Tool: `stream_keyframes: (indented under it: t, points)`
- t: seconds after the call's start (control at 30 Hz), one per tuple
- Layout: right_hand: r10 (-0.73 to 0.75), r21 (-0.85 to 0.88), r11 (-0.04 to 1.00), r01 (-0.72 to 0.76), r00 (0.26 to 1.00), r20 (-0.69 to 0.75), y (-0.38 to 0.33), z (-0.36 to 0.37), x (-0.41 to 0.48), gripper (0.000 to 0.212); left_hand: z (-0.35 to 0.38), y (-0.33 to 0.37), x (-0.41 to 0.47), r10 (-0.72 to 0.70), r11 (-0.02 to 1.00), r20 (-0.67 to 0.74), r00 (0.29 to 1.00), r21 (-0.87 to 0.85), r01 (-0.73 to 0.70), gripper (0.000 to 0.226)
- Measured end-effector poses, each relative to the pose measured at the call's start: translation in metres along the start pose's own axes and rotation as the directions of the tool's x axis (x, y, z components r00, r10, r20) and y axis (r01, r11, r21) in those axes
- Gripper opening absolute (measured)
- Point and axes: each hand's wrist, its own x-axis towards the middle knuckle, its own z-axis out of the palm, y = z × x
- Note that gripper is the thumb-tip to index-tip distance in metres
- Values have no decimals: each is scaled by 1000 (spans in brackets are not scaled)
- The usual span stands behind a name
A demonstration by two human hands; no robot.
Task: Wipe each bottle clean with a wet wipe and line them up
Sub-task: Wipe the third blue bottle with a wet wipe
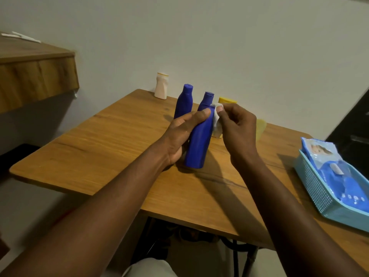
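My left hand grips a blue bottle that is lifted and tilted above the wooden table. My right hand pinches a white wet wipe against the bottle's upper right side. A second blue bottle stands upright just behind my left hand. A white bottle stands at the table's far edge by the wall. A yellow-capped bottle is mostly hidden behind my right hand, and a pale yellow thing shows to the right of that hand.
A light blue basket at the table's right edge holds a blue wet-wipe pack. A wooden shelf juts out at upper left. The wall runs close behind the table. A dark object stands at far right.
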Motion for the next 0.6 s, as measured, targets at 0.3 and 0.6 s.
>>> stream_keyframes:
  t: [0.3,0.6]
  points:
    - [-295,-238,915,325,943,152,-11,-22,-7,17,-3,1,-3,156,974,37,987,158,-160,34]
    - [-170,-417,873,254,959,228,-31,-31,7,18,0,3,-6,154,973,84,984,162,-166,37]
